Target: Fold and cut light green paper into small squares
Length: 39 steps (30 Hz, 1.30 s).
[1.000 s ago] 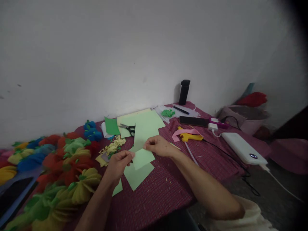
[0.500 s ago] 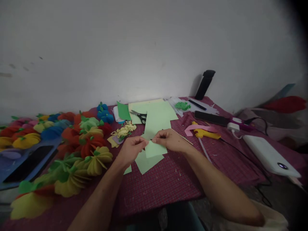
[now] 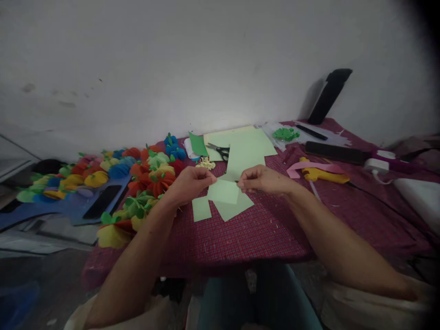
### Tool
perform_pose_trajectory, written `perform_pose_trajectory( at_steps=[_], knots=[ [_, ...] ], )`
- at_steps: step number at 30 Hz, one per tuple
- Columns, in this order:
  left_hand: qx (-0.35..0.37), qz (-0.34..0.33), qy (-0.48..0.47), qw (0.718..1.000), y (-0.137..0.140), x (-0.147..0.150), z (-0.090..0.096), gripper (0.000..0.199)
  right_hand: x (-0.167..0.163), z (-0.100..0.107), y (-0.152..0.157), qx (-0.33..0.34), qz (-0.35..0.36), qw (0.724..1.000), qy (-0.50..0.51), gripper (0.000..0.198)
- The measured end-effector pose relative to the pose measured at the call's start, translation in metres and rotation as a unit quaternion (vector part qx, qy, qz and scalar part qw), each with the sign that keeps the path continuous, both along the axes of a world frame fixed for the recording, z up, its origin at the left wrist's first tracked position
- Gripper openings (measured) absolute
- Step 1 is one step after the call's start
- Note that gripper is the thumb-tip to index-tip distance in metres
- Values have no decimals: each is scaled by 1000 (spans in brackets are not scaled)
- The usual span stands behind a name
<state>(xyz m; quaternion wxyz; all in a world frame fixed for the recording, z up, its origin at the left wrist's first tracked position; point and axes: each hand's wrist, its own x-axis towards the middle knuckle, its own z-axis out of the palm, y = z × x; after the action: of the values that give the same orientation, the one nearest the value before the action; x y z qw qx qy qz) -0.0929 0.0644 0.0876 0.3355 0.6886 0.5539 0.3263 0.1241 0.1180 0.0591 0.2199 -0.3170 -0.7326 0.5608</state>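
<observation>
The left hand and right hand reach inward over the bench, fingertips facing each other; each grip pinches an upper corner of a small pale green paper. This paper is between them, overlapping another green sheet beneath

A purple-red checked cloth covers the surface. Colourful paper shapes in red, blue, yellow and green crowd its left side. Near the middle lie a small pale-green piece and, to its right, a larger pale-green piece. Pale-green sheets spread farther back, with yellow scraps to their left. A black bottle stands at the far right, whitish plastic to its left. Nearer, on the right, are a long black object, a yellow glue gun and a white power bank.
</observation>
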Motion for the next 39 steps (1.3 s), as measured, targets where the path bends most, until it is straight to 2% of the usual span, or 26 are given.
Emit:
perform_pose_trajectory(
  at_steps=[7, 13, 16, 20, 29, 32, 35, 39],
  knots=[
    [-43, 3, -7, 999, -29, -13, -5, 22, -6, 11, -25, -9, 37, 998, -59, 15],
    [-19, -43, -23, 999, -45, -6, -9, 22, -19, 12, -49, 71, 22, 997, -12, 24],
    [-22, -10, -58, 998, -52, 2, -9, 23, -33, 7, -60, 99, 23, 995, -25, 24],
    [-31, 51, -93, 994, -63, 7, -10, 26, -43, 3, -68, 93, -41, 995, -8, 25],
    [-13, 102, -160, 982, -68, -10, -16, 29, -22, 7, -67, 66, -24, 998, -3, 21],
    [-10, 90, -135, 987, -65, -5, -14, 30, -22, 8, -67, 82, -49, 995, 14, 25],
    [4, 94, -106, 990, -63, 6, -10, 30, -28, 7, -69, 92, -44, 995, 25, 25],
    [-23, 117, -109, 987, -62, 20, -4, 33, -35, 4, -71, 81, -67, 994, 29, 24]
  ],
)
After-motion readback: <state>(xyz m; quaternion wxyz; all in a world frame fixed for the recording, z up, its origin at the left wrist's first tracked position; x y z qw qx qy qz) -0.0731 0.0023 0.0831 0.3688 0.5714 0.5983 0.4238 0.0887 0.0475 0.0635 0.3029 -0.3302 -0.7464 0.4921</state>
